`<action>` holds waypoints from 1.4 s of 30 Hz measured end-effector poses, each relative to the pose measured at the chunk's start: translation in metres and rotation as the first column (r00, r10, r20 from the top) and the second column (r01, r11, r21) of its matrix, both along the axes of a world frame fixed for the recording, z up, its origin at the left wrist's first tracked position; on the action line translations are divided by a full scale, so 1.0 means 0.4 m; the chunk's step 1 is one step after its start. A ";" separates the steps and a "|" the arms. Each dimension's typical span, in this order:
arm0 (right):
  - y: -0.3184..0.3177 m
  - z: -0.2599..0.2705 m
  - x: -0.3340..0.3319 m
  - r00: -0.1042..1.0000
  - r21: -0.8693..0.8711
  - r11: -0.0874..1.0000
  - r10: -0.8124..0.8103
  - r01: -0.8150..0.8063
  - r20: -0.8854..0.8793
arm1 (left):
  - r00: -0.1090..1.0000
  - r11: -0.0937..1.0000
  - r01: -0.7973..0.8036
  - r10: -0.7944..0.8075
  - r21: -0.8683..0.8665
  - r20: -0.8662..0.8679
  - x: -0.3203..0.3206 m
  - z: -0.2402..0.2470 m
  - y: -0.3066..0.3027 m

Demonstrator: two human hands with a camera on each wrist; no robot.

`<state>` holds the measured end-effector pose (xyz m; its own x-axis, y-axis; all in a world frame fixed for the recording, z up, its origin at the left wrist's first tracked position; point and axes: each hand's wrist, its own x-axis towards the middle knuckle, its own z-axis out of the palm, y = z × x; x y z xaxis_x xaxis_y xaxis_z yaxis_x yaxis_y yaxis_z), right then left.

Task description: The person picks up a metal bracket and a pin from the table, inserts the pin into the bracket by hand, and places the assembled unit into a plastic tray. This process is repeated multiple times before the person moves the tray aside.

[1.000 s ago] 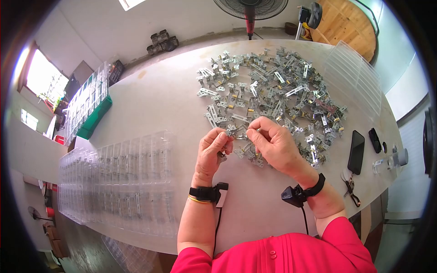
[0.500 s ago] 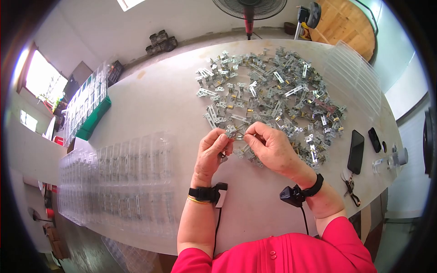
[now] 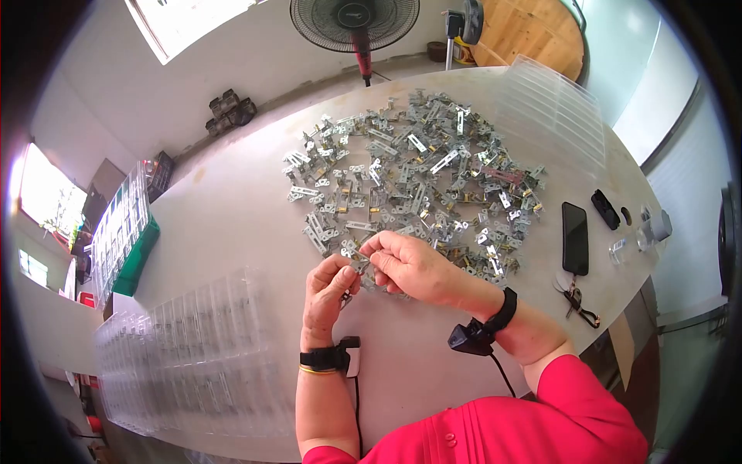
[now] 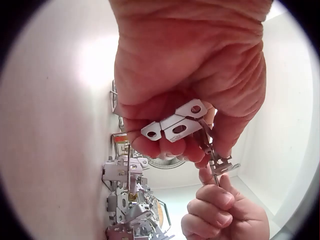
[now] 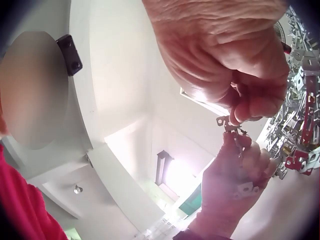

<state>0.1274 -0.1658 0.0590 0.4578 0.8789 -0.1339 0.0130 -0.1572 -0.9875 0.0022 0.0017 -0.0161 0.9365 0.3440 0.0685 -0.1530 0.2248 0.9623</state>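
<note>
The left hand [image 3: 325, 301] curls round a silver metal hinge part [image 4: 175, 125], whose plate with oval and round holes shows below the palm in the left wrist view. From that hand's thumb and fingertips a narrower metal end [image 4: 221, 165] sticks out. The right hand [image 3: 413, 267] pinches a thin piece at this end, fingertips close to the left thumb; its fingers partly hide the piece. In the right wrist view a small holed tab [image 5: 222, 121] shows between the two hands. Just beyond them lies a wide pile of similar metal parts [image 3: 417, 143].
Clear plastic trays [image 3: 209, 332] with metal parts stand at the left, and a green crate [image 3: 139, 251] lies farther back. An empty-looking ribbed tray [image 3: 553, 112] is at the far right. A phone [image 3: 574, 240], a black case [image 3: 605, 209] and a corded tool [image 3: 580, 305] lie at the right.
The head view has turned, so the table and pile appear shifted left and slightly down. Both hands remain together over the near edge of the pile, still holding metal.
</note>
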 end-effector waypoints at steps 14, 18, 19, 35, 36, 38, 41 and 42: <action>0.002 -0.022 0.024 0.998 -0.014 0.999 0.049 -0.049 0.037 | 0.997 0.994 0.064 -0.059 0.091 -0.055 -0.004 0.025 -0.014; 0.001 -0.017 0.019 0.982 0.008 1.000 -0.002 0.000 0.189 | 0.981 0.983 0.123 -0.100 0.136 -0.166 -0.005 0.046 -0.028; 0.004 -0.021 0.017 0.968 0.088 0.995 -0.074 0.054 0.241 | 0.984 0.986 0.077 -0.051 0.147 -0.171 -0.002 0.049 -0.036; 0.004 -0.028 0.007 0.971 0.144 0.982 -0.150 0.125 0.184 | 0.943 0.732 -0.301 0.326 0.611 0.074 0.028 0.055 -0.066; 0.005 -0.032 0.010 0.969 0.149 0.981 -0.152 0.124 0.196 | 0.948 0.744 -0.295 0.307 0.600 0.085 0.026 0.050 -0.060; 0.009 -0.036 0.013 0.973 0.167 0.978 -0.154 0.125 0.172 | 0.946 0.748 -0.302 0.309 0.590 0.093 0.024 0.039 -0.050; 0.012 -0.025 0.013 0.975 0.183 0.974 -0.164 0.136 0.151 | 0.937 0.840 -0.350 0.320 0.414 0.142 0.031 0.045 -0.060; 0.013 -0.021 0.011 0.976 0.196 0.968 -0.184 0.160 0.115 | 0.934 0.889 -0.358 0.339 0.284 0.117 0.033 0.060 -0.072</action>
